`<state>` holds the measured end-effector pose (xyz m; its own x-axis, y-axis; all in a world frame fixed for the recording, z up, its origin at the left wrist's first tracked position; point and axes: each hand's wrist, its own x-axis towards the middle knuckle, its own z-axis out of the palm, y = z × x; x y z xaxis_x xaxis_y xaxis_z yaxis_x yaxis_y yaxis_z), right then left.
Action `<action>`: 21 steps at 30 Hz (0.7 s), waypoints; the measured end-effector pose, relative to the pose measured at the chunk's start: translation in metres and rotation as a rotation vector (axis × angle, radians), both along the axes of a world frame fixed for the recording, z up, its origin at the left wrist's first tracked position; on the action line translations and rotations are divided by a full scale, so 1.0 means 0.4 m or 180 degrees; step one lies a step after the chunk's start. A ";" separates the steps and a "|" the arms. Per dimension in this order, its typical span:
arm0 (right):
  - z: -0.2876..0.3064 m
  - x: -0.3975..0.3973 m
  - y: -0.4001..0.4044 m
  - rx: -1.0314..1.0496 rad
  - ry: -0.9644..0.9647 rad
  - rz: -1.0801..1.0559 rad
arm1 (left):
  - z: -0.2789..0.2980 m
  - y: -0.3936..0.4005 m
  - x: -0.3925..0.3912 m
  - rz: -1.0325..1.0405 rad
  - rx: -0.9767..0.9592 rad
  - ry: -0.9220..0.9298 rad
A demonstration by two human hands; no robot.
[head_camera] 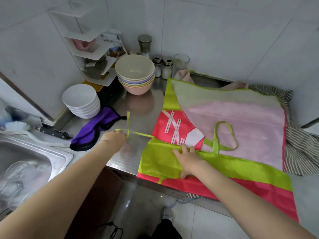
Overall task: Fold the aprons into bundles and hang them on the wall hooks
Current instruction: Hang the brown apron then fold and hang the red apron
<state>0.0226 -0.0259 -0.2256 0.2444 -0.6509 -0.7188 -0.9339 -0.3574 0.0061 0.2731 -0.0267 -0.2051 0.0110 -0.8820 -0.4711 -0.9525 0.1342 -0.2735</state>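
Note:
A pink and lime-green apron (233,118) lies spread on the steel counter (138,107), its lower edge hanging over the front. Its green neck loop (224,135) rests on top of the pale back side. My left hand (114,138) pinches the thin green tie strap (136,133), pulled out to the left of the apron. My right hand (188,159) presses flat with spread fingers on a folded green panel near the front edge. A grey striped apron (298,149) lies under it at the right. A purple cloth (93,130) is crumpled at the left. No wall hooks are visible.
A stack of pastel bowls (135,75) and a stack of white bowls (82,100) stand at the back left. Shakers (162,66) and a glass (181,62) line the wall, a white corner shelf (89,49) beside them. A sink (24,168), a brush and a knife (53,131) lie left.

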 end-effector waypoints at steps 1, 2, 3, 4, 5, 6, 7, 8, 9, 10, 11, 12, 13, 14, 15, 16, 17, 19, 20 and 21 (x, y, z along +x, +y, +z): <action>0.004 0.019 -0.012 -0.0036 0.0114 0.0051 | -0.004 0.005 0.017 0.0183 -0.0055 0.0092; 0.008 0.037 -0.027 -0.0105 0.0205 0.0071 | -0.007 0.005 0.020 0.0342 -0.0173 0.0201; 0.016 0.057 -0.041 -0.0170 0.0277 0.0091 | -0.009 0.006 0.022 0.0525 -0.0338 0.0295; 0.024 0.078 -0.057 -0.0209 0.0350 0.0121 | -0.012 0.004 0.025 0.0746 -0.0434 0.0365; 0.035 0.098 -0.070 -0.0244 0.0403 0.0185 | -0.013 0.001 0.031 0.0992 -0.0466 0.0431; 0.042 0.121 -0.080 -0.0288 0.0400 0.0273 | -0.011 0.005 0.039 0.1218 -0.0458 0.0486; 0.050 0.140 -0.087 -0.0408 0.0284 0.0353 | -0.007 0.009 0.043 0.1308 -0.0493 0.0507; 0.059 0.159 -0.092 -0.0598 0.0081 0.0403 | -0.005 0.015 0.046 0.1286 -0.0594 0.0490; 0.061 0.179 -0.097 -0.0846 -0.0189 0.0430 | -0.006 0.022 0.047 0.1228 -0.0734 0.0513; 0.063 0.194 -0.102 -0.1095 -0.0464 0.0419 | -0.008 0.028 0.038 0.1175 -0.0798 0.0646; 0.061 0.210 -0.104 -0.1260 -0.0704 0.0406 | -0.014 0.039 0.030 0.1212 -0.0727 0.0976; 0.057 0.220 -0.108 -0.1327 -0.0866 0.0389 | -0.019 0.047 0.013 0.1279 -0.0466 0.1415; 0.050 0.228 -0.111 -0.1285 -0.0949 0.0391 | -0.031 0.056 -0.004 0.1331 -0.0086 0.1812; 0.040 0.232 -0.115 -0.1156 -0.0990 0.0368 | -0.039 0.065 -0.024 0.1340 0.0275 0.2096; 0.030 0.235 -0.117 -0.0999 -0.1025 0.0312 | -0.047 0.069 -0.039 0.1307 0.0495 0.2261; 0.020 0.236 -0.120 -0.0852 -0.1085 0.0203 | -0.054 0.071 -0.054 0.1287 0.0566 0.2340; 0.010 0.233 -0.123 -0.0749 -0.1171 0.0056 | -0.062 0.070 -0.065 0.1302 0.0514 0.2401; -0.007 0.228 -0.136 -0.0650 -0.1363 -0.0269 | -0.066 0.066 -0.082 0.1358 0.0282 0.2382; -0.013 0.225 -0.145 -0.0623 -0.1473 -0.0474 | -0.066 0.065 -0.088 0.1416 0.0164 0.2337; -0.014 0.222 -0.153 -0.0588 -0.1593 -0.0694 | -0.067 0.065 -0.089 0.1497 0.0050 0.2350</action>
